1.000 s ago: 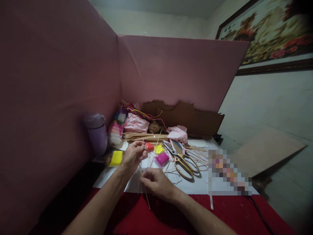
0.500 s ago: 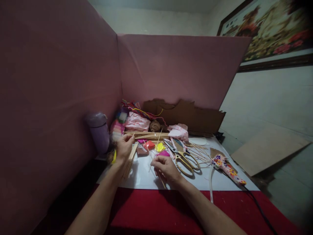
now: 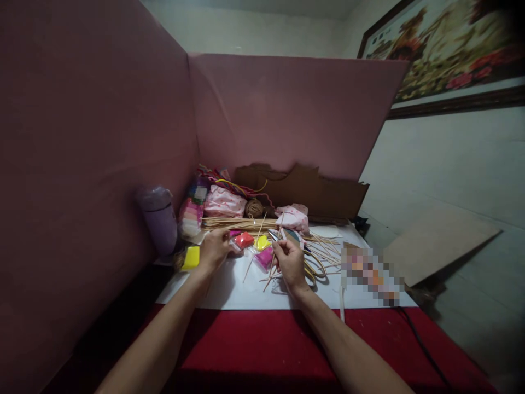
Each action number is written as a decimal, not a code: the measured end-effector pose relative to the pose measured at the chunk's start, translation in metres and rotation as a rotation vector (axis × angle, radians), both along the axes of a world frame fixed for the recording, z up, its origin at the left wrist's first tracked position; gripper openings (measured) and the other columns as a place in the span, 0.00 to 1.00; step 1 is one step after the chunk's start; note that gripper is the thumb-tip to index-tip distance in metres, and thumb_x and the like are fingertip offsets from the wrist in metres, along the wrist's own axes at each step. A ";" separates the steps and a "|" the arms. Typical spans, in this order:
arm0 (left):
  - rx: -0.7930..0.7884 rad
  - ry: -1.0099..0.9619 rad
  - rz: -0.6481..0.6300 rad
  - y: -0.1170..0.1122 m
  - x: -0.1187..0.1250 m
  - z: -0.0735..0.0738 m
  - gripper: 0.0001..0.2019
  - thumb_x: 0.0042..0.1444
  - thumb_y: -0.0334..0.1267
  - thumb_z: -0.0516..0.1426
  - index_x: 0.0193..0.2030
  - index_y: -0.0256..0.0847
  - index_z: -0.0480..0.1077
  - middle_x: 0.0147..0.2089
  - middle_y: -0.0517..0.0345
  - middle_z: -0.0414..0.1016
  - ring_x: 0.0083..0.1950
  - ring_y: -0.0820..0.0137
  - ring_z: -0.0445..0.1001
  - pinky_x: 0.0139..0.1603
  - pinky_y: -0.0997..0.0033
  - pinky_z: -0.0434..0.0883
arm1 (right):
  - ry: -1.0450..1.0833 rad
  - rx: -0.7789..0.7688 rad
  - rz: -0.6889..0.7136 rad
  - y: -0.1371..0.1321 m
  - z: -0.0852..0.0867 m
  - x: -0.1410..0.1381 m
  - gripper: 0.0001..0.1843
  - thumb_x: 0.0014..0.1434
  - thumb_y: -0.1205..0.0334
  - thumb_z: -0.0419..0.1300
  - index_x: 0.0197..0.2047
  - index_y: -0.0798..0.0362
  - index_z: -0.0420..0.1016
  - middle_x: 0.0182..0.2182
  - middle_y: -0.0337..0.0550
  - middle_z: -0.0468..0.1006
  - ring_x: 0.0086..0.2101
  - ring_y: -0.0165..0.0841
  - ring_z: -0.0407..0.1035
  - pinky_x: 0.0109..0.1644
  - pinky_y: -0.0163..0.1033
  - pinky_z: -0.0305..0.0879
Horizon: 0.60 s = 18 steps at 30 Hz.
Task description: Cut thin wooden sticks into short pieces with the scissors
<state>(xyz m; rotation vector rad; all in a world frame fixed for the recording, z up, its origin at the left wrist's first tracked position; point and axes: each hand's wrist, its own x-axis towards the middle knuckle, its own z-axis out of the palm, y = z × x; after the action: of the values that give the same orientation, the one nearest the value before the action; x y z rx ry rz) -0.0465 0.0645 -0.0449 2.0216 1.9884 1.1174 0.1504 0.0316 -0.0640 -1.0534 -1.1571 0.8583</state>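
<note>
My left hand (image 3: 213, 250) rests on the white sheet (image 3: 229, 287) with its fingers curled, beside a yellow clay packet (image 3: 191, 257) and a red one (image 3: 245, 239); what it grips is hidden. My right hand (image 3: 289, 260) pinches a thin wooden stick (image 3: 274, 257) that slants upward over the pink clay packet (image 3: 265, 256). Gold-handled scissors (image 3: 312, 262) lie partly behind that hand. A bundle of sticks (image 3: 235, 222) lies behind both hands.
Pink boards wall off the left and back. A purple cup (image 3: 158, 219), pink cloth (image 3: 223, 202), a twine ball (image 3: 254, 208) and cardboard (image 3: 303, 189) crowd the back. Loose sticks (image 3: 328, 253) lie right of the scissors. Red cloth (image 3: 266, 345) covers the near table.
Both hands moved away from me toward the clay packets. The left hand no longer shows the bunch of sticks it held. The right hand has raised its stick over the pink packet.
</note>
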 end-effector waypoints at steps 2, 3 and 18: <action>-0.173 0.083 -0.133 -0.003 0.016 -0.001 0.07 0.49 0.34 0.56 0.33 0.41 0.76 0.32 0.52 0.77 0.36 0.65 0.73 0.36 0.71 0.63 | -0.040 0.022 -0.019 0.001 0.000 0.002 0.20 0.49 0.44 0.59 0.24 0.53 0.64 0.13 0.33 0.65 0.13 0.24 0.54 0.15 0.31 0.50; -0.230 0.114 -0.182 -0.004 0.025 -0.002 0.07 0.47 0.34 0.57 0.32 0.41 0.76 0.31 0.52 0.77 0.35 0.64 0.73 0.36 0.70 0.63 | -0.052 0.029 -0.018 0.002 -0.001 0.003 0.20 0.49 0.44 0.59 0.24 0.53 0.64 0.13 0.33 0.65 0.13 0.24 0.55 0.15 0.31 0.51; -0.153 -0.257 -0.243 -0.009 0.049 0.007 0.05 0.49 0.35 0.55 0.29 0.38 0.71 0.21 0.59 0.70 0.25 0.71 0.70 0.27 0.74 0.63 | -0.076 0.119 0.018 -0.002 -0.004 -0.002 0.17 0.53 0.47 0.58 0.31 0.53 0.66 0.22 0.38 0.72 0.18 0.28 0.64 0.21 0.33 0.63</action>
<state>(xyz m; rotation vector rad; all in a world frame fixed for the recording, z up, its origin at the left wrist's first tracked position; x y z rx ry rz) 0.0029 0.0557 -0.0377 1.8735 1.6043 1.0735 0.1484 0.0299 -0.0683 -0.9857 -1.2671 0.7591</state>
